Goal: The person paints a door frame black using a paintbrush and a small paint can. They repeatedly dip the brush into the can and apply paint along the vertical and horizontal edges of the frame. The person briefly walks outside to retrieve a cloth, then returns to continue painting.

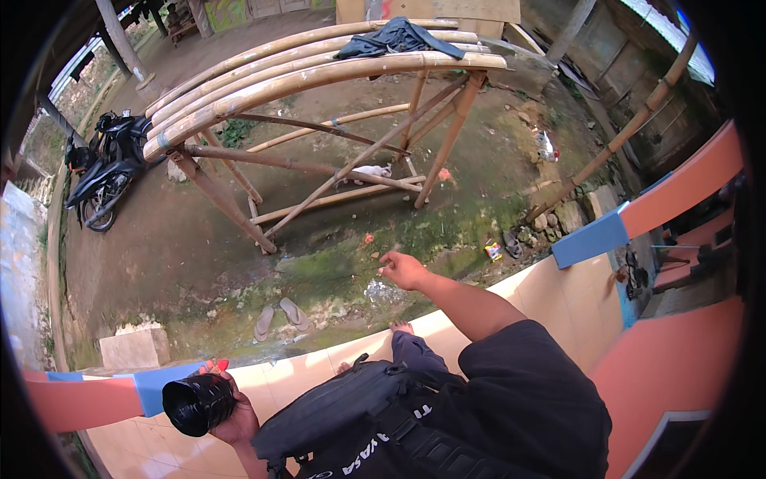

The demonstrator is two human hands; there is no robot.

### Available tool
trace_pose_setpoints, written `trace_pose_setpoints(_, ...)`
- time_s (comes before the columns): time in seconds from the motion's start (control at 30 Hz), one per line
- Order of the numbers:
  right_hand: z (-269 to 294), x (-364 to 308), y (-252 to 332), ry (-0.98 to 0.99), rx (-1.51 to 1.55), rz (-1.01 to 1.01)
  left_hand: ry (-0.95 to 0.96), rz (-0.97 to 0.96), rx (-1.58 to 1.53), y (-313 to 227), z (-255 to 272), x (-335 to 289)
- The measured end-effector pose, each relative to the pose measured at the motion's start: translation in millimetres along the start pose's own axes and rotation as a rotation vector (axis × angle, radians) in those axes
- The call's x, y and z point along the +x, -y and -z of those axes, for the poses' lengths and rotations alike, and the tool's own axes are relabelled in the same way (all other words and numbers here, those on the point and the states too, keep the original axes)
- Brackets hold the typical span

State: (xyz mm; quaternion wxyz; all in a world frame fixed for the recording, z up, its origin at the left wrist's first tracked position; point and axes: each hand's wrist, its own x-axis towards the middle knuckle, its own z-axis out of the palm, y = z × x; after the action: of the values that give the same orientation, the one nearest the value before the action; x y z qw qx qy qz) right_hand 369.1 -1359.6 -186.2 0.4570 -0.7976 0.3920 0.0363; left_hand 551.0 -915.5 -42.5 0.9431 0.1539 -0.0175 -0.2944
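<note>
At the lower left, my left hand (241,421) is wrapped round a black cylindrical container (197,405) with a glossy, wrinkled surface. Its dark round mouth faces away to the left, and what it holds inside is too dark to see. A small red thing (223,365) shows by my fingertips. My right arm reaches out over the yard, and my right hand (404,271) has its fingers loosely bent and apart, with nothing visible between them. Below that hand lies a whitish patch of scattered bits (384,291) on the mossy ground.
A bamboo bench (319,76) with a dark cloth (399,38) spans the yard; a white animal (372,172) is beneath it. A white bird (546,147) is farther right. Sandals (294,314) lie below the tiled ledge (550,299). A motorcycle (112,172) stands left.
</note>
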Motion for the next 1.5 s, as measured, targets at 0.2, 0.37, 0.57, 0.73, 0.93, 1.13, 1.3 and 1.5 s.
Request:
trace_pose_setpoints(0.2, 99.9, 134.2, 57.4, -0.125, 0.100, 0.159, -0.039, -0.082, -0.107, 60.0, -27.0, 3.1)
trace_pose_setpoints(0.37, 179.5, 227.8, 87.4, -0.358, 0.074, 0.325, -0.023, -0.073, -0.094, 111.9, -53.4, 20.3)
trace_pose_setpoints(0.57, 253.7, 291.3, 140.2, -0.711, -0.249, 0.478, -0.030, -0.135, -0.154, 151.8, -65.0, 21.2)
trace_pose_setpoints(0.73, 301.0, 329.6, 177.3, -0.831, -0.531, 0.461, -0.075, -0.184, -0.118, 172.1, -60.1, 21.9)
trace_pose_setpoints(0.93, 319.6, 345.1, 203.3, -0.539, -0.553, 0.175, -0.210, -0.223, -0.065, 183.3, -61.0, 15.7)
trace_pose_setpoints(1.13, 396.3, 369.3, 201.9, -0.906, 0.029, 0.731, -0.193, -0.199, -0.050, 182.9, -68.0, 27.0)
trace_pose_setpoints(1.3, 442.2, 270.6, 210.4, -1.169, 0.482, 0.836, -0.096, -0.194, -0.096, 173.8, -58.3, 17.4)
trace_pose_setpoints(1.5, 413.4, 261.6, 82.1, -0.693, 1.181, 0.571, -0.061, -0.175, -0.110, 172.5, -63.2, 26.9)
